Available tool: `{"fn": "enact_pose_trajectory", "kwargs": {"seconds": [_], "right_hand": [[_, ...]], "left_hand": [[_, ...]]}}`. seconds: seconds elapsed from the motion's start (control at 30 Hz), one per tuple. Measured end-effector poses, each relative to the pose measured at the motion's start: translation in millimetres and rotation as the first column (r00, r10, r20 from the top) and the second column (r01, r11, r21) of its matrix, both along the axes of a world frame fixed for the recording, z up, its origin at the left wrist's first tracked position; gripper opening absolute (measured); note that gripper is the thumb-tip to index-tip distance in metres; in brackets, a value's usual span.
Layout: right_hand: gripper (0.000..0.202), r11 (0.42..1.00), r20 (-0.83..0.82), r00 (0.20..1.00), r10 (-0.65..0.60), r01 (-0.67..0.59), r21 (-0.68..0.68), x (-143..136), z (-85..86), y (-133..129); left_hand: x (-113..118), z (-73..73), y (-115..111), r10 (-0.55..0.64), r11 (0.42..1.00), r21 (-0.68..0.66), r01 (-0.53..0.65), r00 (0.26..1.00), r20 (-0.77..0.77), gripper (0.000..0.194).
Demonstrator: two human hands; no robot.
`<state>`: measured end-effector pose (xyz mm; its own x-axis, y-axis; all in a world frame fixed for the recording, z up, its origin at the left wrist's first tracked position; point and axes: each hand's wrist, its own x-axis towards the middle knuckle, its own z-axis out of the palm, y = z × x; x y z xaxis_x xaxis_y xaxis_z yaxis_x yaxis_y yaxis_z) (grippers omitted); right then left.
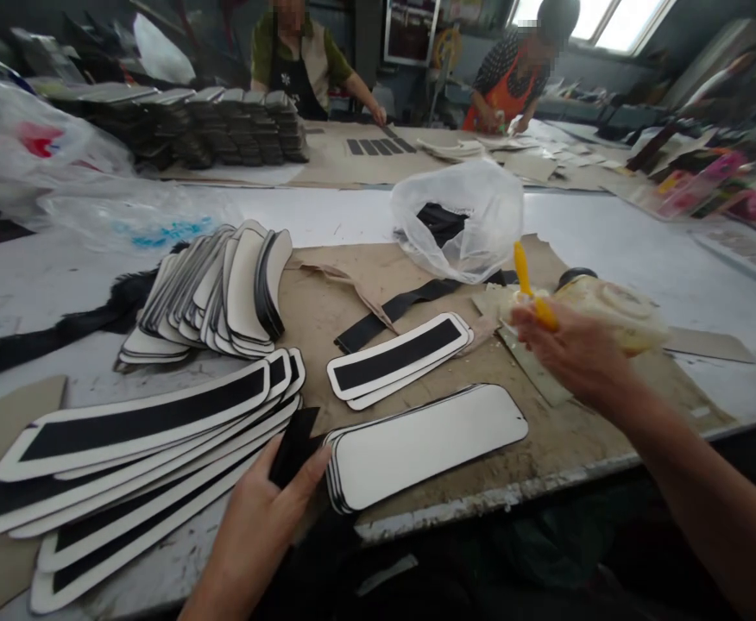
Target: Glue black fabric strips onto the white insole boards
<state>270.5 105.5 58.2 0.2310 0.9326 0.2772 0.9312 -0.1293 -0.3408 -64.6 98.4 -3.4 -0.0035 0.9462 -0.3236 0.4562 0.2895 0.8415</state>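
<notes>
My left hand (255, 517) is closed on black strips (297, 440) at the near table edge, its thumb close to the end of a stack of white rounded panels (430, 440). In my right hand (569, 349) is a yellow-handled brush (521, 269); its bristle end is hard to make out. That hand is beside a cloudy plastic glue container (627, 310). Behind the white stack lie white panels with a black strip on top (399, 355). More strip-covered panels (148, 423) are fanned out at left.
Many curved white panels (242, 285) lean together at back left. A clear plastic bag (475, 216) holds black material, with loose black strips (397, 310) before it. Brown paper (345, 263) covers part of the table. Two people work at the far table (326, 155).
</notes>
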Motion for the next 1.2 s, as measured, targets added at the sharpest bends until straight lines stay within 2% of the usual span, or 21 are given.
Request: {"fn": "enact_pose_trajectory", "kwargs": {"seconds": [0.07,0.13,0.2,0.3,0.37,0.43,0.5,0.53,0.6,0.67,0.87,1.0,1.1,1.2], "right_hand": [[0.052,0.999,-0.134,0.991,0.023,-0.016,0.049,-11.0,16.7,-20.1],[0.055,0.998,-0.156,0.988,-0.016,0.026,0.063,-21.8,25.8,-35.7],[0.057,0.997,-0.185,0.981,-0.059,0.068,0.044,-33.1,24.2,-46.1],[0.054,0.999,-0.407,0.913,-0.027,0.036,0.014,-55.4,7.2,-54.3],[0.051,0.999,-0.637,0.77,0.036,-0.036,0.012,-73.9,-7.6,-57.1],[0.046,0.995,-0.834,0.549,0.061,-0.098,0.008,-93.1,-22.4,-58.8],[0.039,0.993,-0.933,0.357,0.033,-0.114,-0.009,-110.1,-36.1,-60.2],[0.036,0.994,-0.955,0.297,0.012,-0.111,-0.022,-117.1,-42.1,-60.9],[0.032,0.994,-0.968,0.251,-0.026,-0.098,-0.052,-126.8,-51.7,-62.8],[0.031,0.993,-0.956,0.288,-0.055,-0.084,-0.082,-130.1,-56.8,-65.0],[0.031,0.998,-0.799,0.599,-0.043,-0.007,-0.059,-112.4,-48.6,-71.8],[0.03,0.999,-0.653,0.757,-0.035,0.034,-0.014,-96.4,-37.9,-78.4],[0.029,0.996,-0.61,0.792,-0.04,0.078,0.037,-75.8,-25.2,-81.3],[0.032,0.959,-0.617,0.784,-0.077,0.226,0.169,-38.9,-5.9,-76.2]], "left_hand": [[4.6,-6.5,-9.9,-0.035,0.998,-0.054,0.036,0.999,0.015,0.047],[7.6,-13.4,-16.5,-0.023,0.999,-0.038,0.024,0.999,0.025,0.044],[8.5,-19.9,-20.6,-0.004,1.0,-0.004,0.004,0.998,0.068,0.039],[7.4,-28.1,-24.3,0.01,1.0,0.012,-0.012,0.982,0.188,0.039],[6.5,-32.8,-26.1,0.027,0.999,0.022,-0.034,0.97,0.241,0.042],[6.0,-36.8,-27.3,0.036,0.999,0.026,-0.044,0.962,0.27,0.045],[6.0,-39.7,-27.9,0.033,0.999,0.028,-0.043,0.957,0.287,0.046],[6.0,-40.6,-28.0,0.028,0.999,0.032,-0.039,0.956,0.292,0.046],[6.1,-40.9,-28.0,0.021,0.998,0.044,-0.035,0.957,0.29,0.045],[6.0,-39.7,-28.1,0.015,0.998,0.052,-0.031,0.957,0.289,0.044],[5.6,-34.8,-28.7,0.011,0.998,0.06,-0.026,0.969,0.249,0.043],[7.4,-29.6,-27.8,0.047,0.998,0.022,-0.054,0.973,0.226,0.048],[6.0,-26.2,-26.6,0.053,0.999,-0.013,-0.051,0.987,0.153,0.054],[0.3,-29.9,-24.9,0.009,0.998,0.054,-0.009,1.0,0.002,0.047]]}}
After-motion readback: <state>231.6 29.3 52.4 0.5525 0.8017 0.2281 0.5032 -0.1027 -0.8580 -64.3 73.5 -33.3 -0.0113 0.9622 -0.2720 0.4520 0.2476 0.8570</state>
